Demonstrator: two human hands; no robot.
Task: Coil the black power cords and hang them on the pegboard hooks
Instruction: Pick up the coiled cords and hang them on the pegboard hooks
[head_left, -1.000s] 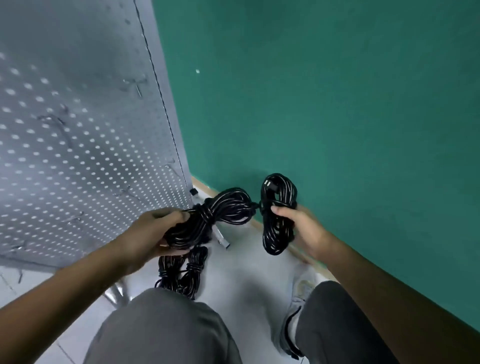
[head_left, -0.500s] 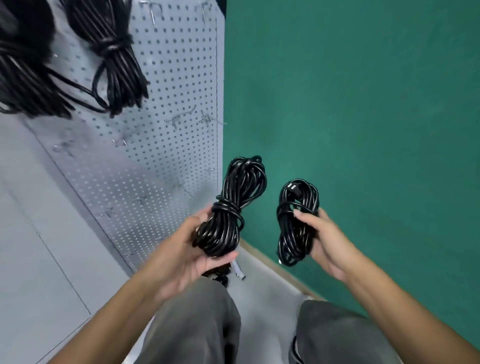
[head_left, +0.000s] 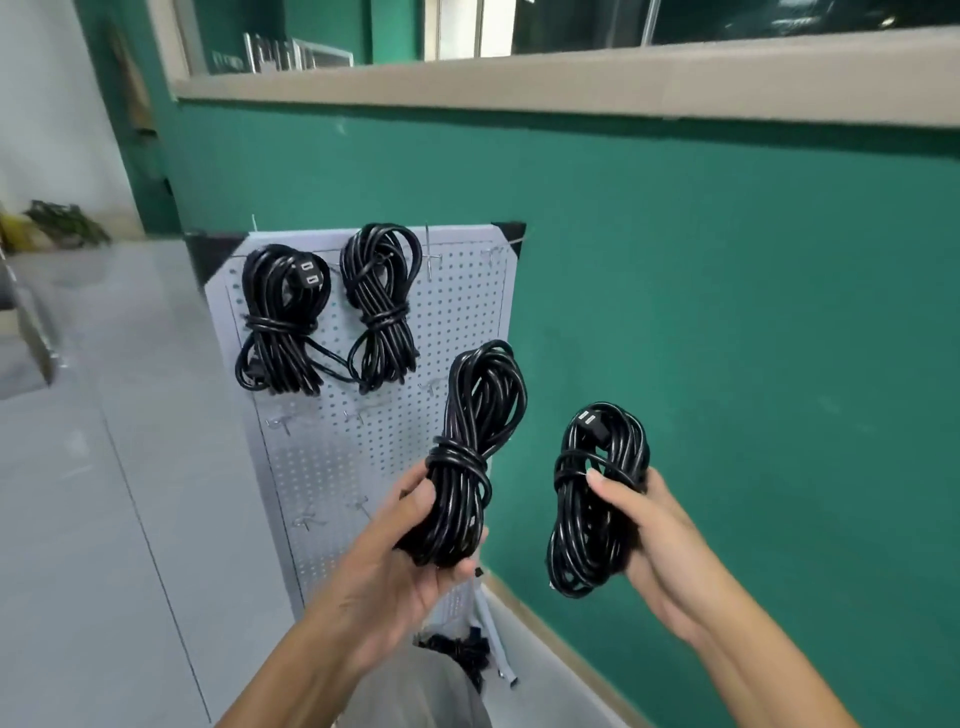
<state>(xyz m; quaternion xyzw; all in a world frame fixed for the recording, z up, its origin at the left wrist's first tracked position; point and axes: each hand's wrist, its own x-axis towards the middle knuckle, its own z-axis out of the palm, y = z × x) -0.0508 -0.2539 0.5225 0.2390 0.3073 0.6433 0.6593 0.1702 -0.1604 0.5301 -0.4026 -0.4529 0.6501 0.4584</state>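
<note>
L hand (head_left: 410, 540) fingers curled round tied cord coil (head_left: 467, 457), ctr frame | R hand (head_left: 654, 525) grips plug-end coil (head_left: 597, 499) | prob. floppy, light; hold at wrap, hook top loop on pegboard (head_left: 467, 291)

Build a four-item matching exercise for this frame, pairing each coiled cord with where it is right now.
Things:
1. cord with two plug faces near its top
2. cord with a low wrap
3. cord with a long upper loop
4. cord with a plug at its upper left

Places:
A. held in the right hand
B. hung at the pegboard top left
C. held in the left hand
D. hung on the pegboard, second from the left

Pairs: 1-B, 2-D, 3-C, 4-A
</note>
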